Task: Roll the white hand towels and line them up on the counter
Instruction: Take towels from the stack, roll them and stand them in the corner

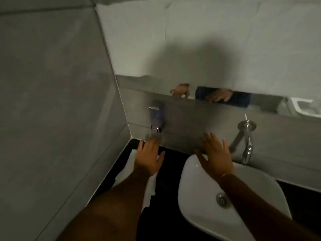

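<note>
Head view: two bare hands, both spread flat and holding nothing. One white cloth hand towel (128,168) lies on the black counter (171,158) beneath the left hand (149,157), mostly hidden by that forearm. The right hand (215,153) hovers over one white ceramic basin (194,197).

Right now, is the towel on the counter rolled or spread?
Spread: the towel lies flat on the black counter under the left hand; no roll shows.
</note>
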